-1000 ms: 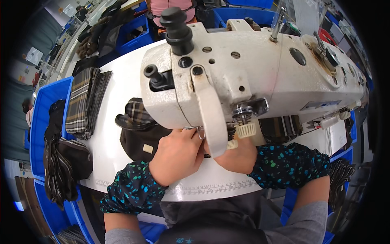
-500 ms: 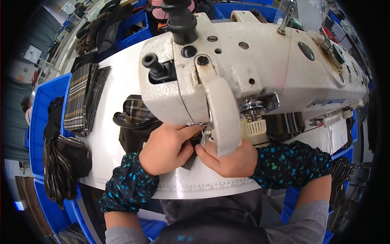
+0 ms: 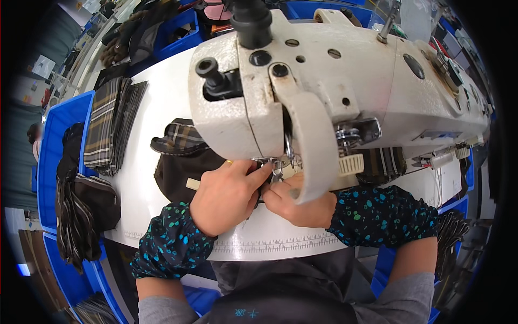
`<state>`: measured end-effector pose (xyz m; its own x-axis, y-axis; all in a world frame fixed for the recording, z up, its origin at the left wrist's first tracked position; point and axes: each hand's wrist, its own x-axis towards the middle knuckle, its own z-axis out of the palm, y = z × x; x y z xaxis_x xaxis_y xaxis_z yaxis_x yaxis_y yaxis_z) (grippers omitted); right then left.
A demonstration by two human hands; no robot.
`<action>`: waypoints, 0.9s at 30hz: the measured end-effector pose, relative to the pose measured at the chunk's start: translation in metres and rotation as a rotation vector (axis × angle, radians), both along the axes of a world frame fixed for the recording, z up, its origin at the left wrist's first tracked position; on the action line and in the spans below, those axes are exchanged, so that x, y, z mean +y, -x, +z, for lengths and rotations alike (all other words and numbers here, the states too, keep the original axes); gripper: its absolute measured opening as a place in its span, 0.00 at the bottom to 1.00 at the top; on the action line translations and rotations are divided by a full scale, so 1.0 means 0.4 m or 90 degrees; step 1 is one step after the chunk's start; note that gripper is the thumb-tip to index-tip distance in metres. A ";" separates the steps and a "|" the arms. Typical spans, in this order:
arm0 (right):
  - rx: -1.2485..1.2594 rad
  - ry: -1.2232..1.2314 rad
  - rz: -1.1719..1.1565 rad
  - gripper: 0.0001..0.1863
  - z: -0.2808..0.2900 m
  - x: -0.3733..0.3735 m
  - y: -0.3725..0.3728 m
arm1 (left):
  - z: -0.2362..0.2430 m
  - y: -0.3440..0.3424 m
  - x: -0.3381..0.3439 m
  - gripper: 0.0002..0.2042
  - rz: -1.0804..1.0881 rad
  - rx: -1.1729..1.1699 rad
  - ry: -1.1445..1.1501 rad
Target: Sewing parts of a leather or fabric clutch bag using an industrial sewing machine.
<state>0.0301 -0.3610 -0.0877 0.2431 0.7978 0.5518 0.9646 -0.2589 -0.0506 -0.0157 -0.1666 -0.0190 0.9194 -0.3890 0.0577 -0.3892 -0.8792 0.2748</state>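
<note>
A white sewing machine (image 3: 313, 81) stands over the work, its metal presser foot (image 3: 276, 171) low between my hands. My left hand (image 3: 226, 190) is closed at the foot's left, forefinger stretched toward it and the other fingers bent on dark fabric. Opposite, my right hand (image 3: 299, 204) pinches the edge of that fabric just in front of the foot; the machine's curved white lever partly covers this hand. Behind my left hand lies a dark brown pouch (image 3: 181, 171) with a zipper and plaid lining. A short cream strip (image 3: 192, 184) sticks out beside that hand. My fingertips hide most of the seam.
Folded plaid pieces (image 3: 108, 127) are stacked at the left, by a blue bin (image 3: 48, 162) with dark striped pouches (image 3: 89, 205) hanging over it. More plaid fabric (image 3: 380, 164) lies behind the machine's arm. A ruler scale (image 3: 275, 245) runs along the table's front edge.
The view has shifted slightly, so the machine appears further right. My left hand has turned a little and more of the cream strip shows. Both hands stay at the presser foot.
</note>
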 end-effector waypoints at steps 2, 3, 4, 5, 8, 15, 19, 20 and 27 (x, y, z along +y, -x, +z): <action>0.028 -0.011 0.015 0.03 0.006 0.003 -0.002 | -0.003 -0.003 0.004 0.22 0.000 0.005 0.006; 0.048 0.012 0.032 0.06 0.019 -0.006 -0.003 | -0.003 -0.004 -0.001 0.21 -0.006 0.011 0.007; 0.067 0.035 0.049 0.11 0.025 -0.012 -0.003 | -0.005 -0.002 -0.006 0.21 -0.004 0.012 0.005; 0.069 0.033 0.051 0.11 0.019 -0.012 0.000 | -0.008 0.001 -0.010 0.21 -0.001 -0.004 0.005; 0.029 0.016 0.002 0.02 0.012 -0.009 0.007 | -0.011 0.011 -0.023 0.21 0.007 -0.026 -0.009; 0.133 0.040 0.025 0.07 -0.003 -0.032 -0.029 | -0.025 -0.006 -0.035 0.17 -0.011 -0.010 0.012; 0.121 -0.025 0.009 0.11 0.004 -0.030 -0.033 | -0.001 0.007 -0.025 0.15 -0.010 0.001 0.051; 0.122 -0.027 0.006 0.11 0.003 -0.030 -0.028 | 0.007 0.013 -0.020 0.15 -0.014 0.002 0.050; -0.068 -0.012 0.067 0.08 0.041 -0.026 0.024 | -0.002 0.045 -0.028 0.20 0.039 -0.073 0.101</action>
